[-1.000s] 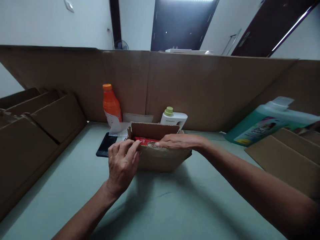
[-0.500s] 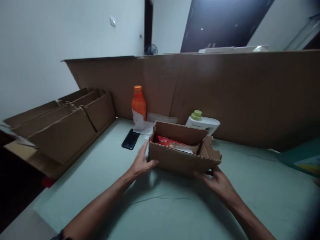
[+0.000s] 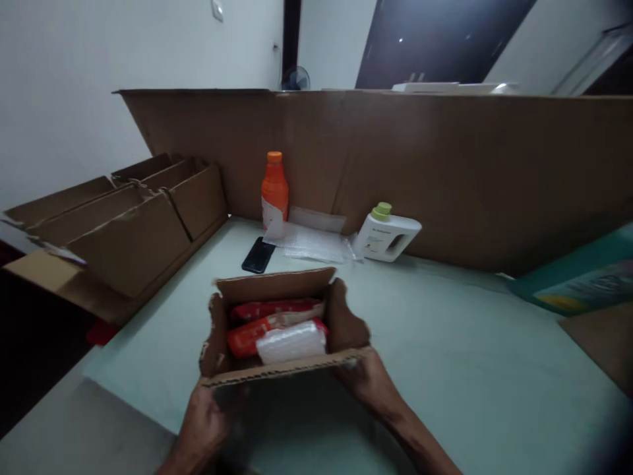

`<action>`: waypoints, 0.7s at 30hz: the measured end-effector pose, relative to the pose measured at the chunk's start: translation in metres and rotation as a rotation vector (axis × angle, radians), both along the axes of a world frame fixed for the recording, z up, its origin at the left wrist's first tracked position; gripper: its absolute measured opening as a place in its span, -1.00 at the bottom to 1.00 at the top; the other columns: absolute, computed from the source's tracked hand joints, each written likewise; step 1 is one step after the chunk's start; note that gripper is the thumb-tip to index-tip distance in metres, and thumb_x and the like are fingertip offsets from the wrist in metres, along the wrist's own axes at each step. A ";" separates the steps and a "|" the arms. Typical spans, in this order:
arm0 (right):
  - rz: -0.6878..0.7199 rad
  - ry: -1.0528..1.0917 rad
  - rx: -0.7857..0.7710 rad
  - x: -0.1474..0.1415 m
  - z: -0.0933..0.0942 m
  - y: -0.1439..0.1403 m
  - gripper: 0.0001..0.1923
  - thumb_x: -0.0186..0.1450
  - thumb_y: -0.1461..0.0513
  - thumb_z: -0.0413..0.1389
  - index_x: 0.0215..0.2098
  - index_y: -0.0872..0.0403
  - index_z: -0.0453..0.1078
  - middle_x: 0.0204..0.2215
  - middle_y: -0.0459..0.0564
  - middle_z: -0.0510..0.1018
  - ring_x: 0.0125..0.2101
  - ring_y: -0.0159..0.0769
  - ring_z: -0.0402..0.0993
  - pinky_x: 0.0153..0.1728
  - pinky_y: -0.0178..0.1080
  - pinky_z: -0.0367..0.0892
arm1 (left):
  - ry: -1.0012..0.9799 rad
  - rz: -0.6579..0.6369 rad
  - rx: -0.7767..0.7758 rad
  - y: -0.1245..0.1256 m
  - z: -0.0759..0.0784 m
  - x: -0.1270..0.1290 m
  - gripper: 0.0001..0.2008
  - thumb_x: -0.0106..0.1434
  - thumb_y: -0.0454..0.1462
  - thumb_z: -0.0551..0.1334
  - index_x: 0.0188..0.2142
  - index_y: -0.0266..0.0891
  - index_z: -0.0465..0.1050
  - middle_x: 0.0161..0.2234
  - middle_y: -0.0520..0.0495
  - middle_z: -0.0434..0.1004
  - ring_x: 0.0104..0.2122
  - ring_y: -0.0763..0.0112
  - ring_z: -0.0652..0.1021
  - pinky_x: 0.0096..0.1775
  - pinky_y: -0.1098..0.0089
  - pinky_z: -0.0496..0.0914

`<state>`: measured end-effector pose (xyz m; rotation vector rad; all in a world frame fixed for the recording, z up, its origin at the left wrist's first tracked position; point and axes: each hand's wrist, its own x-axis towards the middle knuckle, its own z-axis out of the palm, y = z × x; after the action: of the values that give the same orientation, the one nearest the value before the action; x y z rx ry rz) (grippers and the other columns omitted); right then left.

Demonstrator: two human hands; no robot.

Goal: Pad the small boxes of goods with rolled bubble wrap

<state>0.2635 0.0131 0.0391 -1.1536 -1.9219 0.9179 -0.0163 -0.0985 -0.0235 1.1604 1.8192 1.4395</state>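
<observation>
Cardboard box [image 3: 345, 322] has come closer, left hand [image 3: 202, 417] and right hand [image 3: 368, 381] gripping it; I can't read the white bottle [image 3: 378, 241] label tbh.

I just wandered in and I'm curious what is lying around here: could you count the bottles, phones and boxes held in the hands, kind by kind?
Bottles: 3 (orange bottle, white bottle, teal bottle)
Phones: 1 (black phone)
Held boxes: 1 (open cardboard box, between left hand and right hand)
Total: 5
</observation>
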 end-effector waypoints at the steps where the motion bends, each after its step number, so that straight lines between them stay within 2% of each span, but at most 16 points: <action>1: 0.055 0.039 0.008 -0.023 0.000 0.008 -0.54 0.19 0.04 0.25 -0.01 0.07 0.50 -0.10 0.06 0.64 -0.13 -0.03 0.56 -0.13 -0.12 0.49 | 0.008 0.087 -0.041 -0.008 -0.001 -0.015 -0.47 0.01 0.01 0.41 -0.08 -0.21 0.52 -0.08 -0.20 0.63 0.08 -0.11 0.52 0.14 -0.04 0.41; 3: 0.178 0.089 0.021 -0.065 -0.001 0.025 -0.41 0.19 0.08 0.27 0.16 0.06 0.39 0.05 0.08 0.57 -0.02 -0.02 0.52 -0.03 -0.09 0.44 | -0.003 0.225 -0.114 -0.020 -0.001 -0.041 -0.41 -0.04 0.07 0.41 -0.11 -0.25 0.49 -0.12 -0.23 0.63 -0.02 -0.12 0.58 0.05 -0.07 0.46; 5: 0.305 0.123 0.023 -0.103 -0.003 0.045 -0.32 0.18 0.11 0.30 0.24 0.04 0.32 0.14 0.08 0.50 0.07 -0.01 0.46 0.06 -0.07 0.39 | -0.044 0.339 -0.128 -0.026 0.000 -0.059 -0.36 -0.05 0.08 0.42 -0.08 -0.26 0.46 -0.13 -0.22 0.62 -0.09 -0.06 0.61 -0.02 -0.01 0.51; 7: 0.396 0.146 0.025 -0.138 -0.005 0.067 -0.26 0.12 0.12 0.35 0.23 0.05 0.32 0.15 0.08 0.49 0.10 0.00 0.43 0.10 -0.05 0.37 | -0.067 0.417 -0.089 -0.026 0.005 -0.071 -0.34 0.01 0.06 0.41 0.02 -0.23 0.42 -0.09 -0.17 0.61 -0.09 0.03 0.61 -0.05 0.10 0.54; 9: 0.425 0.161 0.034 -0.172 -0.007 0.092 -0.25 0.06 0.15 0.38 0.20 0.05 0.35 0.12 0.07 0.52 0.08 -0.02 0.46 0.09 -0.05 0.39 | -0.065 0.463 -0.043 -0.020 0.011 -0.076 -0.30 0.09 0.04 0.36 0.15 -0.18 0.33 -0.02 -0.16 0.57 -0.08 0.09 0.61 -0.04 0.15 0.53; 12: 0.352 0.175 0.058 -0.216 -0.016 0.125 -0.23 0.07 0.19 0.34 0.25 0.02 0.30 0.12 0.07 0.51 0.08 -0.03 0.45 0.09 -0.01 0.39 | -0.046 0.430 0.005 -0.004 0.016 -0.075 -0.21 0.20 0.01 0.28 0.35 -0.09 0.09 0.19 -0.22 0.40 0.02 0.08 0.58 0.10 0.08 0.45; 14: 0.262 0.190 0.074 -0.238 -0.027 0.136 -0.21 0.13 0.19 0.29 0.31 0.02 0.21 0.18 0.13 0.44 0.13 -0.01 0.40 0.11 0.04 0.38 | 0.024 0.360 0.041 0.007 0.011 -0.071 -0.20 0.26 -0.06 0.24 0.40 -0.05 -0.04 0.34 -0.22 0.20 0.21 0.02 0.43 0.25 0.00 0.28; 17: 0.164 0.213 0.087 -0.257 -0.052 0.136 -0.25 0.22 0.20 0.19 0.35 0.05 0.15 0.22 0.21 0.37 0.12 -0.02 0.41 0.07 0.03 0.43 | 0.203 0.282 0.117 0.021 -0.001 -0.063 -0.24 0.31 -0.15 0.20 0.42 -0.06 -0.08 0.42 -0.19 0.01 0.40 0.02 0.10 0.36 -0.05 0.01; 21: 0.136 0.231 0.114 -0.262 -0.083 0.123 -0.37 0.22 0.29 0.11 0.27 0.06 0.26 0.14 0.17 0.46 0.11 -0.06 0.44 0.16 0.04 0.36 | 0.294 0.247 0.166 0.043 -0.011 -0.059 -0.26 0.32 -0.23 0.18 0.42 -0.06 -0.08 0.43 -0.18 -0.03 0.41 0.06 0.06 0.38 -0.04 -0.04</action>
<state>0.0011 0.1356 -0.0442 -0.8216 -1.8539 0.9550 -0.0757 -0.0551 -0.0348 1.3239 2.1385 1.6550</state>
